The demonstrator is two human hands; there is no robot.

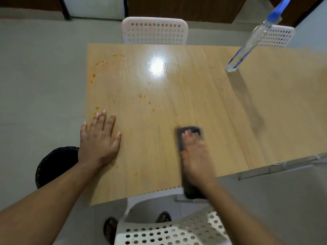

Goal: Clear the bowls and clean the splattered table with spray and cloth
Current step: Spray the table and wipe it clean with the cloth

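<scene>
The wood-grain tabletop (194, 96) carried orange splatters (94, 75) along its left side and near its middle. A white perforated chair (154, 30) stood at the far edge, another (177, 230) at the near edge. The left hand (99, 138) lay flat, fingers straight and spread, holding nothing. The right hand (196, 156), blurred, pressed straight fingers on a dark cloth (187, 156), folded long, its long axis running from the near edge away from the person. A clear spray bottle (247, 45) with blue top stood far right; no writing was legible
</scene>
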